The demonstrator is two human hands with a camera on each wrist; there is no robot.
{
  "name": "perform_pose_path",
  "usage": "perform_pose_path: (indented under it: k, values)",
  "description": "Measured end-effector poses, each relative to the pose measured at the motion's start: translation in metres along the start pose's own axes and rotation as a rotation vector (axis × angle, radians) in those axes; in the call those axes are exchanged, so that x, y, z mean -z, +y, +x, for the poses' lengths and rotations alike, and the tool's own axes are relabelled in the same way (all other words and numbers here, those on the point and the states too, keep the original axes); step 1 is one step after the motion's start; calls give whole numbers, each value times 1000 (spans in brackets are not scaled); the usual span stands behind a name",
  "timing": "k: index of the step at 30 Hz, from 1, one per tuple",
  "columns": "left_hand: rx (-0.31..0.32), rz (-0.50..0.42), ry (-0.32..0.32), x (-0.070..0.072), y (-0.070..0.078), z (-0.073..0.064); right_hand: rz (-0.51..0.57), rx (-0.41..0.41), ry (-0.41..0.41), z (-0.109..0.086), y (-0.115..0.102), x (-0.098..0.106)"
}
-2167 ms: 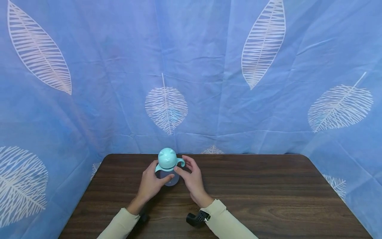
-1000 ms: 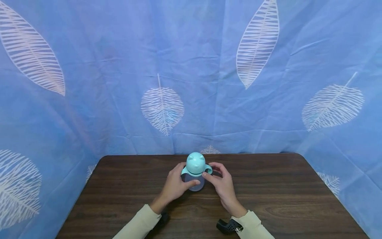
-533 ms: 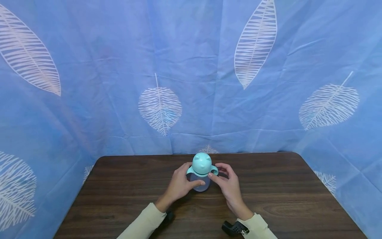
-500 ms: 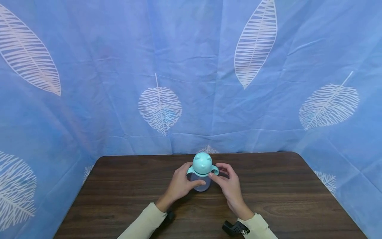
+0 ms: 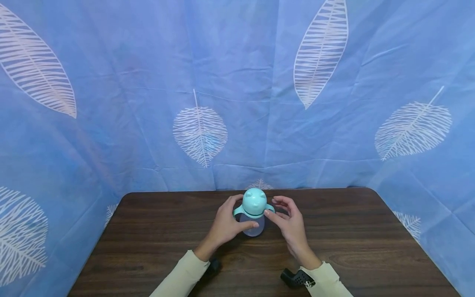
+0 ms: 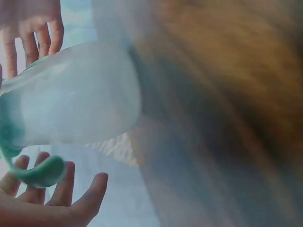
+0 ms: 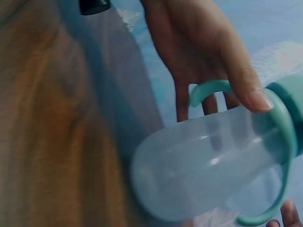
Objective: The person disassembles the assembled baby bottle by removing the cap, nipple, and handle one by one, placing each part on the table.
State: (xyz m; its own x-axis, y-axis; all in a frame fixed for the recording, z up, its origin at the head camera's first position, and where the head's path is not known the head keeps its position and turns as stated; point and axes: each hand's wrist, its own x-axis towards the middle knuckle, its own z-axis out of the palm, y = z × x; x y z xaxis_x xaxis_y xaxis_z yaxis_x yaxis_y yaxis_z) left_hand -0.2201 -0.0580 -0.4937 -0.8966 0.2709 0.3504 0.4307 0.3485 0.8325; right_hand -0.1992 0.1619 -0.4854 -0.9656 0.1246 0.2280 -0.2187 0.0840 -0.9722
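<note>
A two-handled baby bottle [image 5: 254,202] stands nearly upright close over the table, a mint animal-shaped cap above its cloudy clear body [image 7: 203,165]. My left hand [image 5: 222,225] grips it from the left: the thumb lies across the front, the fingers reach behind. In the left wrist view those fingers pass by the curled mint handle [image 6: 42,172]. From the right, my right hand [image 5: 293,227] holds the bottle at its other handle with the thumb in front; its fingers curve loosely past the handle.
The dark wood-grain table [image 5: 352,239] has rounded far corners just beyond the bottle. A blue curtain [image 5: 241,62] with white leaf prints hangs behind it and at both sides. A black wrist camera [image 5: 297,278] sits by the right cuff.
Over two seconds the bottle and both hands have moved right in the head view, then slightly farther in the last half second. The right fingers have spread a little off the handle.
</note>
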Motion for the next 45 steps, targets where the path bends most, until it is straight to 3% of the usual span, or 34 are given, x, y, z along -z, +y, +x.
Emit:
perform_pose_path:
  k: [9, 16, 28, 37, 45]
  values:
    - [4, -65, 32, 5, 12, 4, 75, 162, 2, 10, -25, -12]
    - [23, -115, 28, 3, 18, 5, 110, 176, -7, 14, -33, -25]
    - [39, -133, 5, -3, 23, 10, 5, 76, -160, 12, -34, -26]
    - [30, -57, 6, -8, 22, 11, -213, 117, -236, 17, -36, -30]
    - [23, -8, 24, -13, 21, 11, -278, 115, -237, 17, -39, -32]
